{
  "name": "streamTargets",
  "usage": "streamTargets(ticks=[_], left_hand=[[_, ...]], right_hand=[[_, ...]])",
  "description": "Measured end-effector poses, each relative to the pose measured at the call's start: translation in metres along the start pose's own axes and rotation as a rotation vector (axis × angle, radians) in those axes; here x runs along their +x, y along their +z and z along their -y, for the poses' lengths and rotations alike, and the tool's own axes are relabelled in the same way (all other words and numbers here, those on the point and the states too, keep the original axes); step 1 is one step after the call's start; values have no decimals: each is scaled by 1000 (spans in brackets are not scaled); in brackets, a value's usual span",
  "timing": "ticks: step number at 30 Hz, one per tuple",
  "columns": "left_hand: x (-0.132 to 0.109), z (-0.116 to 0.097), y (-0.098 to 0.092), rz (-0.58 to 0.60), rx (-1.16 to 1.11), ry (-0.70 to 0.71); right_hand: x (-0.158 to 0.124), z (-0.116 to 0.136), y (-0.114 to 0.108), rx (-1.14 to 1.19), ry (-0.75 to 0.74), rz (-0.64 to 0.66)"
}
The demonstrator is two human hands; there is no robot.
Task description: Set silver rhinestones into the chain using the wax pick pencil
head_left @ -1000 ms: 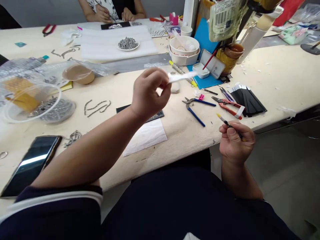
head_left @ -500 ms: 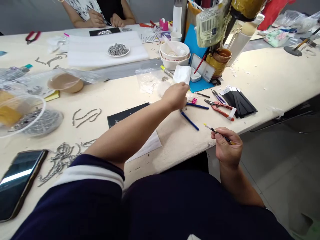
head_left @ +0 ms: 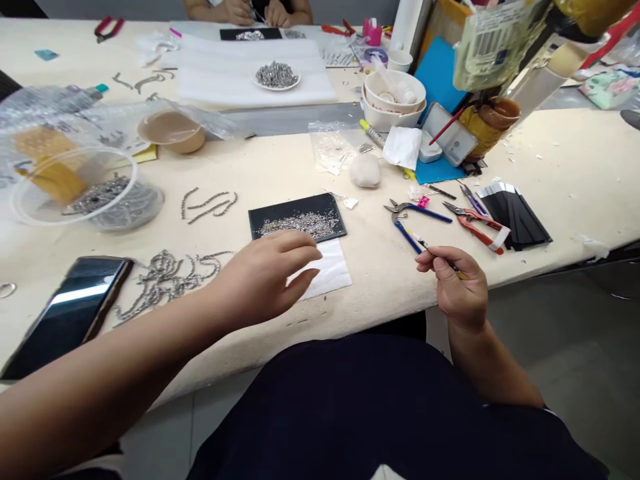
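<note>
1. Seeing two hands from here, I count the left hand [head_left: 265,273] open, fingers loosely curved, above one white paper sheet [head_left: 330,270] near one black mat [head_left: 295,217] of crystals [head_left: 300,225].
2. The right hand [head_left: 453,283], at the near right table edge [head_left: 380,293], pinches one slim yellow-tipped stick [head_left: 423,243], its far end hidden by fingers.

No words, numbers or brand names can be read at this moment. At the upper right, a clear plastic packet [head_left: 487,50] hangs above the bench [head_left: 565,153], and a printed label [head_left: 480,43] on it shows small print and barcode-like stripes, too blurred to be read. A patterned pink and green packet [head_left: 607,85] is also too blurred for any print to be made out. The white band [head_left: 500,239] on the red-handled pliers is seen at too steep an angle for any marking to be made out. The same is true of the slim tool [head_left: 440,257] held in the right hand [head_left: 463,287].
</note>
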State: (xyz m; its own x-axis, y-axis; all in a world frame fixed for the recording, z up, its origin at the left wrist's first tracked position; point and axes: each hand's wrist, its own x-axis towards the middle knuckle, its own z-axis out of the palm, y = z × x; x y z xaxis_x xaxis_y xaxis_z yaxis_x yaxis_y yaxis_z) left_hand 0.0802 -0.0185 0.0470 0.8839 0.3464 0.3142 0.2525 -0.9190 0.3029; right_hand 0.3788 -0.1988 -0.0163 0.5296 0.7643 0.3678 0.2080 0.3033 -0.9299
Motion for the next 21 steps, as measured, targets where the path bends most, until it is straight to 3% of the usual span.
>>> streamTargets(ticks=[4, 8, 12, 14, 19, 21], left_hand=[[-48, 13, -22, -52, 19, -167], [-71, 20, -39, 21, -67, -404], [-72, 24, -46, 118, -109, -592], [-66, 24, -44, 182, -79, -654], [-52, 19, -27, 402, 29, -738], [-52, 18, -20, 402, 56, -748]], right_hand=[[8, 8, 21, -11, 31, 158], [19, 21, 47, -14, 48, 418], [38, 45, 81, -48, 79, 759], [48, 58, 101, -102, 48, 851], [63, 65, 143, -162, -41, 864], [64, 57, 150, -158, -37, 863]])
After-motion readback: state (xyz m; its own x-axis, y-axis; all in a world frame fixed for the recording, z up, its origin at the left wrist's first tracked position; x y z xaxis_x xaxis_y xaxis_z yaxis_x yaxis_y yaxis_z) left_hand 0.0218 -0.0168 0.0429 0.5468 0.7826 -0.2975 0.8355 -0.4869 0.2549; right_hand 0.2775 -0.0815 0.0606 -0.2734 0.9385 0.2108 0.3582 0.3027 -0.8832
